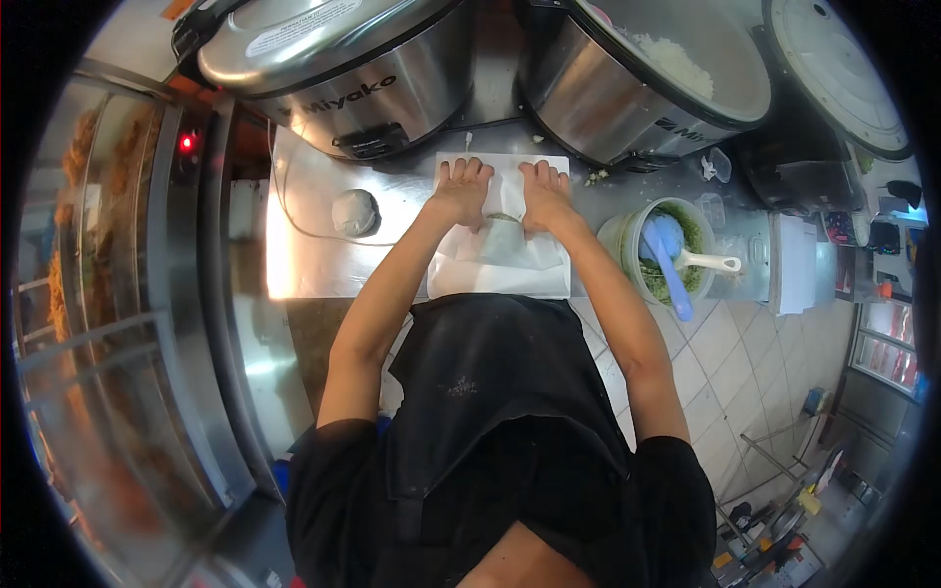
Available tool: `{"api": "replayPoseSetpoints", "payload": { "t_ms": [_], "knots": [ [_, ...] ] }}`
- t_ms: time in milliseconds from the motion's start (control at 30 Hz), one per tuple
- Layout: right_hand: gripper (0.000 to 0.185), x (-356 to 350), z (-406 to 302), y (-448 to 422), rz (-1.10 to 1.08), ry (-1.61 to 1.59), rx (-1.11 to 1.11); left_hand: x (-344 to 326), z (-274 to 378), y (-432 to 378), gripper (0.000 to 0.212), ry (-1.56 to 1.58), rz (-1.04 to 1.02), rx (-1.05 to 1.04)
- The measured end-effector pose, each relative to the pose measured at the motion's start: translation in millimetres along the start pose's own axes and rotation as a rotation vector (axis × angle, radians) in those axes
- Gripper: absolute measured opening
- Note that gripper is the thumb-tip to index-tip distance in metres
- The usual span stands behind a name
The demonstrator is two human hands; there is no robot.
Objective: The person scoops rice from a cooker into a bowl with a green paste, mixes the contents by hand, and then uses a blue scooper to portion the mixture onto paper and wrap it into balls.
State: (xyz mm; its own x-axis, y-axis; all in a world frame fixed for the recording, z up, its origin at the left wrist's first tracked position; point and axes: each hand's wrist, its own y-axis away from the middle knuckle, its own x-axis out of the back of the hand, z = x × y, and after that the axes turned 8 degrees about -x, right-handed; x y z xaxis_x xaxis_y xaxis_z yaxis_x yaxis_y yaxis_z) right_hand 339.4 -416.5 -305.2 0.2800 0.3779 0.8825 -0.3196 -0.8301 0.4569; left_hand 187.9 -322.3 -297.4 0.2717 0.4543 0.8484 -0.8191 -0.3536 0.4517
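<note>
A sheet of white wrapping paper (500, 281) lies on the steel counter before me, its near part folded over a rounded mound (502, 239). A thin greenish strip shows at the mound's far edge; the rest of its contents is hidden. My left hand (463, 191) rests palm down on the paper's left side, thumb beside the mound. On the right side my right hand (546, 192) mirrors it, fingers pointing away from me. Neither hand visibly grips anything. Left of the sheet sits a round paper-wrapped bundle (354, 212).
Two large Miyako rice cookers stand behind: the left one (360, 95) lidded, the right one (588, 81) uncovered with white rice (673, 62). At right is a tub (617, 242) of green food holding a blue spoon (669, 272) and white-handled utensil (709, 260). A cable (323, 235) crosses the counter (309, 272).
</note>
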Motion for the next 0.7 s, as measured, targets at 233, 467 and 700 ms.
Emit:
{"api": "replayPoseSetpoints", "payload": {
  "t_ms": [233, 467, 700],
  "knots": [
    [0.105, -9, 9, -1, 0.082, -0.028, 0.117, -9, -8, 1, 0.118, -0.01, 0.069, 0.039],
    [0.114, -4, 11, 4, 0.112, -0.107, 0.157, -21, -13, 2, 0.119, -0.096, 0.161, -0.034],
    [0.125, -9, 13, 0, 0.143, -0.026, 0.142, -24, -19, 6, 0.114, -0.011, 0.203, -0.046]
  ]
}}
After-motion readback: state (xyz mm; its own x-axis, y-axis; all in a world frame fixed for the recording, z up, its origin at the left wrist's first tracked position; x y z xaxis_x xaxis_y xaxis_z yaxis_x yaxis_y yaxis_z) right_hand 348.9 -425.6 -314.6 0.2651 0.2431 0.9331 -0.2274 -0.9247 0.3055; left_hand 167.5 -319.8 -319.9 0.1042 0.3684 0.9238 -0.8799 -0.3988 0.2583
